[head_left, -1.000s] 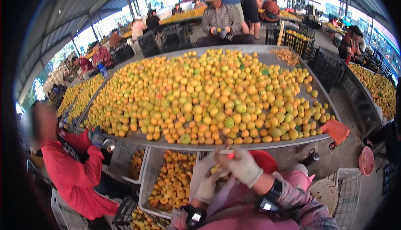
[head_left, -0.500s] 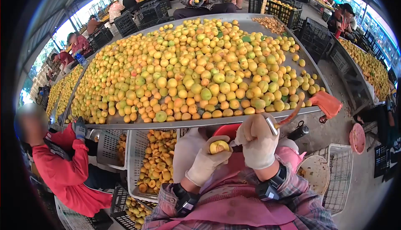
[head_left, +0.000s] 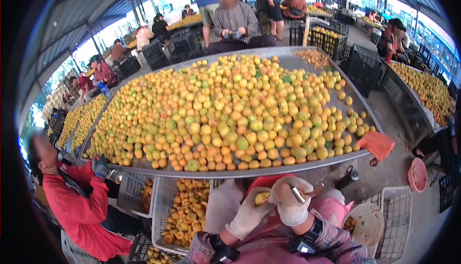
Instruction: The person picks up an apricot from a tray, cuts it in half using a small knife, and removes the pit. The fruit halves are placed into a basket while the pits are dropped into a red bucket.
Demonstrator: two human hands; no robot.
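My gloved left hand is closed around a yellow-orange apricot, part of which shows between the fingers. Right beside it, my gloved right hand is closed on a small tool with a silvery metal piece and a brown end; its working tip is hidden by the hands. Both hands are close together over my lap. Behind them shows the rim of a red basin. In front, a metal-edged table carries a large heap of whole apricots.
A white crate of split apricots stands left of my lap. A person in a red top sits further left. On the right are a whitish bucket, a white crate, a dark bottle and an orange bag.
The view has tilted up, so the table and hands sit lower. My hands have drawn together and turned; the apricot is more covered, and the tool's brown end no longer points high.
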